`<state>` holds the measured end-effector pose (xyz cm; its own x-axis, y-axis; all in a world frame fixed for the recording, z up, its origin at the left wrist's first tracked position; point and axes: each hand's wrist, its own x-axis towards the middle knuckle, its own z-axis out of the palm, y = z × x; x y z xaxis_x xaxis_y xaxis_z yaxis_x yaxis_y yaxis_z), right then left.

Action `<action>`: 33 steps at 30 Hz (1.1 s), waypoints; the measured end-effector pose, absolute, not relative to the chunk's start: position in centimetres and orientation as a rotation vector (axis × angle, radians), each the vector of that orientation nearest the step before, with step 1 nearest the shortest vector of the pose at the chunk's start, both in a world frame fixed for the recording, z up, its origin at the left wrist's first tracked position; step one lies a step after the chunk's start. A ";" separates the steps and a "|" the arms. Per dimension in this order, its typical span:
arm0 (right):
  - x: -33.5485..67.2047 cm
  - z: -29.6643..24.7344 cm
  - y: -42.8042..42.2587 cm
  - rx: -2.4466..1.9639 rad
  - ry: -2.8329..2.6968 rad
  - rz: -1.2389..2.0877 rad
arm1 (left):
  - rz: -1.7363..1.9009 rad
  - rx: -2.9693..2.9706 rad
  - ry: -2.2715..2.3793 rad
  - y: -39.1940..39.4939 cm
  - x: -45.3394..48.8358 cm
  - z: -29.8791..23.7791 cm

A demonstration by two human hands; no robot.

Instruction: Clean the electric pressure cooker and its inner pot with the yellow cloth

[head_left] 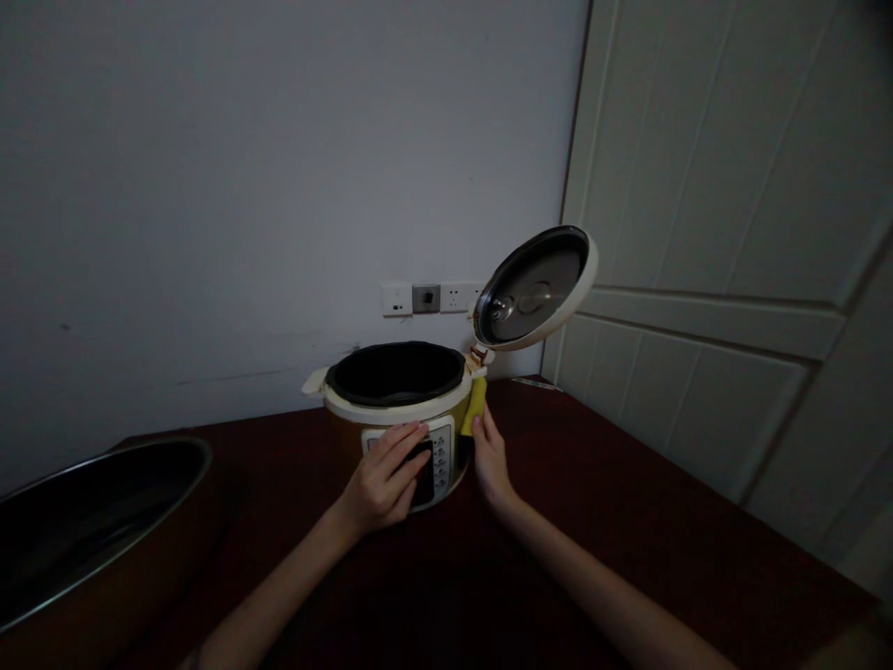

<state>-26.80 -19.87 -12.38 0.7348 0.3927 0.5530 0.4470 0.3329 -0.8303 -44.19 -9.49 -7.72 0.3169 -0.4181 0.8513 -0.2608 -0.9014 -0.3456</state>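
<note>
A yellow and white rice cooker (446, 409) stands on a dark red table (628, 521), close to the wall. Its lid (534, 288) is swung open to the right, showing a metal inner plate. The black inner pot (396, 370) sits inside. My left hand (387, 479) lies flat on the front control panel (441, 461), fingers stretched out over it. My right hand (490, 461) rests against the cooker's right side with fingers straight, next to a yellow cloth-like piece (475, 405) at the hinge; whether it pinches it is unclear.
A large metal basin (90, 521) sits at the left edge of the table. Wall sockets (425, 298) are behind the cooker. A white panelled door (732, 279) stands to the right of the table.
</note>
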 end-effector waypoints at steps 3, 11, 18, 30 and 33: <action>-26.2 -14.5 -20.1 -1.291 -0.726 0.106 | -1.637 -2.429 0.646 -9.4 -44.2 -7.8; -32.4 -12.0 -21.3 -1.208 -0.744 -0.023 | -1.640 -2.416 0.647 -9.3 -43.9 -8.0; -29.4 -13.3 -20.8 -1.196 -0.631 0.071 | -1.651 -2.436 0.625 -9.5 -44.0 -8.0; -29.3 -10.6 -20.9 -1.164 -0.668 0.021 | -1.649 -2.433 0.631 -9.5 -44.0 -8.0; -29.1 -12.3 -20.9 -1.187 -0.600 0.085 | -1.651 -2.436 0.637 -9.4 -44.0 -8.1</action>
<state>-29.09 -20.87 -12.31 0.8421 0.3684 0.3939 0.2443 0.3905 -0.8876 -44.00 -9.42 -8.06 0.3118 -0.4122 0.8561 -0.2692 -0.9024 -0.3364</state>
